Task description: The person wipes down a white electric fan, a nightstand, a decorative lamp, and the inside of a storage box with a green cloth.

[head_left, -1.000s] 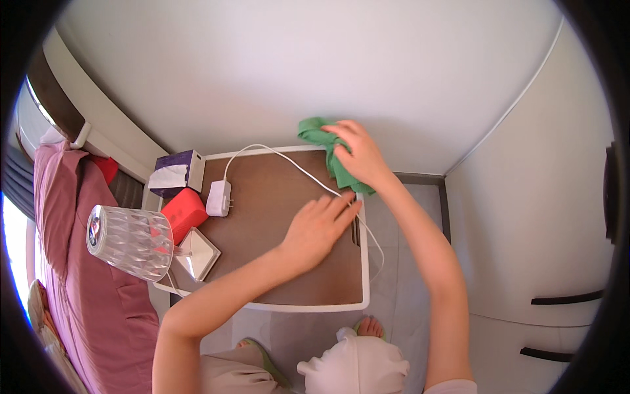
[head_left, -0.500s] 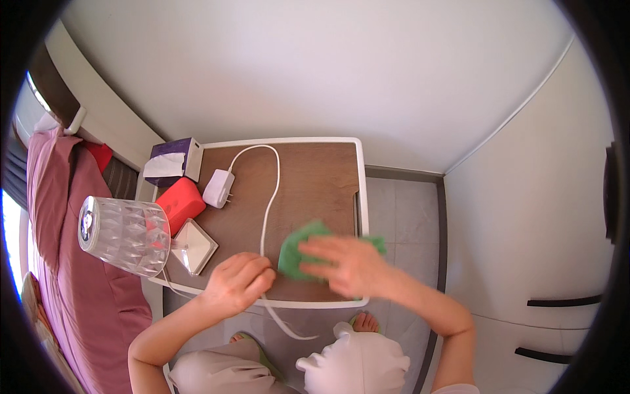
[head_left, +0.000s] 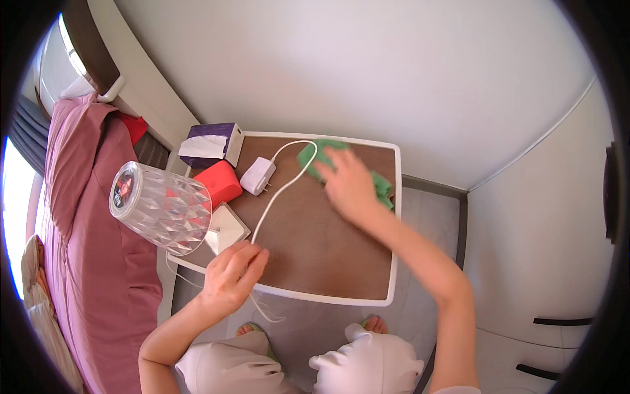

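Observation:
My left hand (head_left: pixel 233 274) is closed around a white charging cable (head_left: pixel 276 194) at the near edge of a brown-topped bedside table (head_left: pixel 315 246). The cable's loose end dangles below the table edge. From my fist it runs up in a loop to a white plug-in charger (head_left: pixel 257 176) lying with its prongs out. Under my right hand (head_left: pixel 351 184), slightly blurred, a green cloth (head_left: pixel 308 156) is pressed against the far right part of the tabletop. The cloth shows on both sides of the hand, partly beneath the cable's loop.
A clear faceted lamp (head_left: pixel 164 207) leans over the table's left side, its pale square base (head_left: pixel 226 226) on top. Behind it are a red box-like object (head_left: pixel 220 182) and a purple tissue box (head_left: pixel 211 144). A bed with pink bedding (head_left: pixel 98 262) stands left; a white wall (head_left: pixel 367 65) rises behind.
My right hand has moved the green cloth away from the near edge to the far right of the tabletop. My left hand still holds the cable, lifted a little. The view has shifted.

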Tool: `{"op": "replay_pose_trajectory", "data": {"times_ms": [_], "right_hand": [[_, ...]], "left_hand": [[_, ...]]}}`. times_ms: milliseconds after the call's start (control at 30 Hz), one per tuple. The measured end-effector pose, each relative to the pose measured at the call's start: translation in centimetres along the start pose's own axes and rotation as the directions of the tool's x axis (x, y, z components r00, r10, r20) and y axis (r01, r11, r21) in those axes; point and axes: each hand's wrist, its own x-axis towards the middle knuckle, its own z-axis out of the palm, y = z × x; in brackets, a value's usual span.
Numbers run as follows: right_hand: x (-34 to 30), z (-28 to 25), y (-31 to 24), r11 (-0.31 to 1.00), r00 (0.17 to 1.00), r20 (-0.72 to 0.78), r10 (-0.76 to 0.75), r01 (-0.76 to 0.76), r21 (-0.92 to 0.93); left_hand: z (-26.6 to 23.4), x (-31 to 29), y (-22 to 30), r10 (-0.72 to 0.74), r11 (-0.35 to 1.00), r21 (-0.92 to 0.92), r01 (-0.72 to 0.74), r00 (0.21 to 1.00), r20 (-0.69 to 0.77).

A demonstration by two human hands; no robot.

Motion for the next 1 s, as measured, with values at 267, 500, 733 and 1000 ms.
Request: {"op": "replay_pose_trajectory", "data": {"times_ms": [267, 500, 733, 1000], "right_hand": [[-6.1, -5.0, -6.8, 0.687, 0.829, 0.150, -0.540, 0.330, 0.647], [-0.4, -1.4, 5.8, 0.981, 0.999, -0.032, 0.034, -0.027, 0.192], [-6.0, -3.6, -6.3, 0.869, 0.945, 0.129, -0.302, 0.217, 0.444], [-11.2, -10.8, -3.6, 0.387, 0.786, 0.437, -0.437, -0.274, 0.880]], "left_hand": [[-0.9, 0.0, -0.3, -0.039, 0.999, 0.000, 0.039, 0.999, -0.037], [-1.4, 0.4, -0.2, -0.028, 1.000, -0.016, 0.027, 0.999, -0.036], [-2.2, 2.1, 0.1, -0.113, 0.986, -0.130, 0.106, 0.992, -0.053], [0.1, 14.3, 2.1, -0.422, 0.477, -0.776, 0.413, 0.882, 0.209]]}}
